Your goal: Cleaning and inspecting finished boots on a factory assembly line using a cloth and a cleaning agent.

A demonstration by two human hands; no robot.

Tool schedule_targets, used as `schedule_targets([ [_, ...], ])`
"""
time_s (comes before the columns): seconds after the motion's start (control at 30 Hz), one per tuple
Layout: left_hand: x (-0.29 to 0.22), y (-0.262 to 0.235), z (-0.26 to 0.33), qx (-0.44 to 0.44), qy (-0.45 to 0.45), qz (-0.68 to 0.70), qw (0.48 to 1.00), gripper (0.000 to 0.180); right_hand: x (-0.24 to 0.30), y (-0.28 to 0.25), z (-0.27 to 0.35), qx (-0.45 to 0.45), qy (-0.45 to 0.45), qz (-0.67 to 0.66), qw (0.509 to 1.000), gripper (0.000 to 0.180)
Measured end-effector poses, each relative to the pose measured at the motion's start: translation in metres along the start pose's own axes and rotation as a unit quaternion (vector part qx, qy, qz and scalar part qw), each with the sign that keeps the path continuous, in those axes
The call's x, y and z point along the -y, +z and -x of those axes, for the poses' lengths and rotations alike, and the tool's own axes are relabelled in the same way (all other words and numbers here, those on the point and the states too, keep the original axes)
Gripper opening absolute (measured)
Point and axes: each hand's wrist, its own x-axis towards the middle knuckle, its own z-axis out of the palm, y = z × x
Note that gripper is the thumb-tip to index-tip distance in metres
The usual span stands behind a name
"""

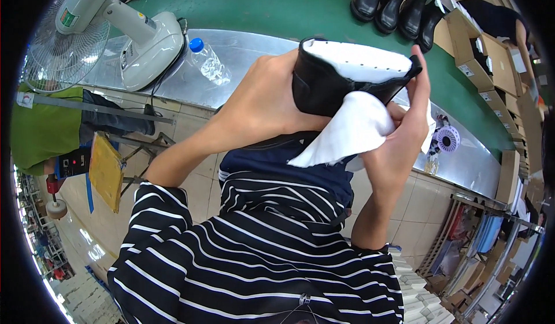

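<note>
A black ankle boot [324,84] with a white lining is held up close in front of me, above my striped top. My left hand [263,101] grips the boot's left side. My right hand [407,121] presses a white cloth [352,130] against the boot's lower right side, fingers reaching up along its edge.
A green conveyor belt [277,9] carries several black boots [399,3] at the far right. A white fan [110,29] and a water bottle [207,61] stand on the metal ledge. Cardboard boxes [491,58] line the right, with a small purple fan [448,139] nearby. A person in green [40,127] sits at left.
</note>
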Motion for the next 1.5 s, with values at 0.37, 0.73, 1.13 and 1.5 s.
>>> schedule_targets([
  [0.37, 0.002, 0.013, -0.002, -0.056, 0.014, 0.013, 0.998, 0.057, -0.005, 0.001, -0.011, -0.015, -0.039, -0.007, 0.999, 0.1],
  [0.73, -0.009, 0.014, -0.007, -0.095, 0.039, 0.001, 0.995, 0.049, 0.008, -0.011, -0.014, 0.029, 0.012, 0.014, 0.999, 0.094],
  [1.13, -0.023, 0.01, -0.006, -0.108, 0.044, 0.001, 0.993, 0.047, 0.008, -0.01, -0.019, 0.0, -0.03, 0.003, 1.0, 0.09],
  [1.5, -0.027, -0.026, -0.012, -0.186, 0.072, 0.027, 0.98, 0.062, -0.08, -0.056, -0.003, -0.028, -0.062, -0.535, 0.842, 0.049],
])
